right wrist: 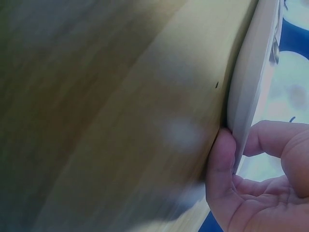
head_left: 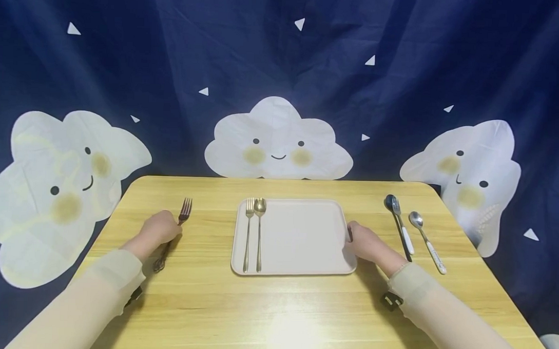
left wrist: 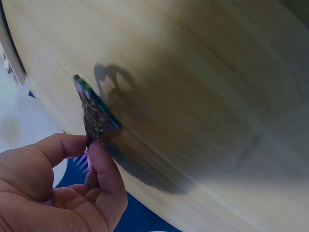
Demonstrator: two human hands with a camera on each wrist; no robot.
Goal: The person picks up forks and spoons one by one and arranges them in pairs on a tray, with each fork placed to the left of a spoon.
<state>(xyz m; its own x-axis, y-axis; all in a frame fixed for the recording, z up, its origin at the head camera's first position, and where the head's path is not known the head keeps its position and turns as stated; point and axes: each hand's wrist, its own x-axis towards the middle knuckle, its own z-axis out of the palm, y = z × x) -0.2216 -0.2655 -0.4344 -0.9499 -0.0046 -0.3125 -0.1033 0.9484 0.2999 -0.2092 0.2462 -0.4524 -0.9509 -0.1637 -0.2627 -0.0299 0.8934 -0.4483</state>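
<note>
On the left of the table, my left hand (head_left: 159,227) pinches a dark fork (head_left: 186,210) by its handle, tines pointing away. The left wrist view shows the ornate, greenish end of that handle (left wrist: 99,116) between thumb and finger, above its shadow on the wood. A pale pink rectangular tray (head_left: 305,237) lies in the middle. My right hand (head_left: 366,243) grips its right edge, thumb above and a finger underneath, as the right wrist view shows. Side by side on the tray's left part lie a gold fork (head_left: 248,230) and a gold spoon (head_left: 260,207).
Right of the tray lie a dark spoon (head_left: 390,201), a fork with a white handle (head_left: 407,240) partly against it, and a silver spoon with a patterned handle (head_left: 416,219). Behind the wooden table (head_left: 187,305) hangs a dark blue curtain (head_left: 283,56) with clouds.
</note>
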